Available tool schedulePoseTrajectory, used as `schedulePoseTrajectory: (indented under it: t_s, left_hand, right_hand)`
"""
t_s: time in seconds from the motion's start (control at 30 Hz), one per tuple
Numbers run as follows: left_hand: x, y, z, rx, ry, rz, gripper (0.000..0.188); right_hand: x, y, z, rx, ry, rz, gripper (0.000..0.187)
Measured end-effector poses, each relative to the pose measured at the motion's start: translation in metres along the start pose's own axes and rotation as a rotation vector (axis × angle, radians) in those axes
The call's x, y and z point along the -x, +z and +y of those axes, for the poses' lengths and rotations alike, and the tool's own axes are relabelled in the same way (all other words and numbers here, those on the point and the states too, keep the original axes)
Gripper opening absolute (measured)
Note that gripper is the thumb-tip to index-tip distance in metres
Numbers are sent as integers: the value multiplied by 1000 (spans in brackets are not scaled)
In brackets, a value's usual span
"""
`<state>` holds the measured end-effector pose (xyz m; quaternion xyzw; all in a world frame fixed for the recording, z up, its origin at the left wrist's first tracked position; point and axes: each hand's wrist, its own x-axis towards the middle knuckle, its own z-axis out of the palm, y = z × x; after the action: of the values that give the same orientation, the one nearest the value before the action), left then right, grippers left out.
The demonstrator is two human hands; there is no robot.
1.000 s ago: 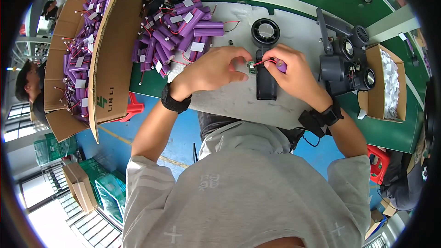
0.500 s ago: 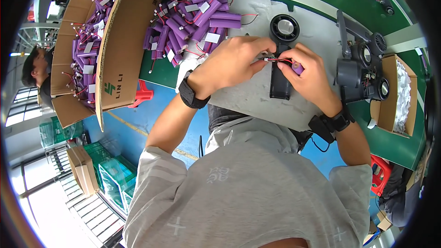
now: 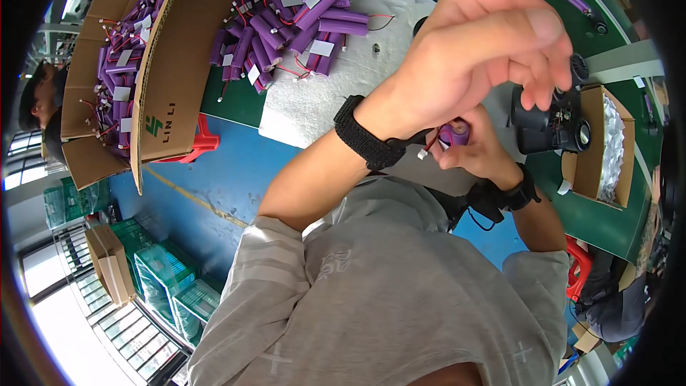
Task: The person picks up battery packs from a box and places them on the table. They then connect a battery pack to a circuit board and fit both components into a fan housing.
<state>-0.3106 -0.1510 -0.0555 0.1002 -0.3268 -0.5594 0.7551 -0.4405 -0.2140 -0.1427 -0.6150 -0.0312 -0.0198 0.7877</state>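
My right hand (image 3: 480, 149) is closed round a purple battery pack (image 3: 457, 133), whose end faces up. From that pack red and black leads run to a small white connector (image 3: 423, 154), which hangs free beside my fingers. Raised above it, nearer the camera, my left hand (image 3: 479, 57) has its fingers loosely curled and apart, with nothing visible in them. It hides most of the black housing that lies on the white mat (image 3: 286, 111); only a bit of the housing's round end shows. A pile of purple battery packs (image 3: 286, 25) with white labels lies on the mat's far left.
At the left a tall cardboard box (image 3: 175, 64) holds many more battery packs. Black device bodies (image 3: 550, 125) stand at the right, beside a small carton (image 3: 589, 143) of white pieces. A red stool (image 3: 204, 139) is below the bench's left edge. Another person sits at far left.
My left hand has let go of the leads and moved up and right, over the right hand. My right hand has tilted the battery pack and lowered slightly, and the view has shifted.
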Motion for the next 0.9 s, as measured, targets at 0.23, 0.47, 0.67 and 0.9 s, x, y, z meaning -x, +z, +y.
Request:
schedulePoseTrajectory:
  t_s: [0.23,0.47,0.67,0.9]
  left_hand:
    - [-10,-14,-8,-426,308,113,14]
    - [-13,-20,-15,-1369,680,270,16]
    - [-7,-17,-16,-835,378,377,18]
    - [7,-39,2,-715,176,436,24]
  right_hand:
    - [-2,20,-9,192,-13,91,42]
    - [-3,25,-4,337,-17,51,42]
    - [-3,34,-7,493,-25,39,47]
    - [-6,23,-12,244,-8,91,47]
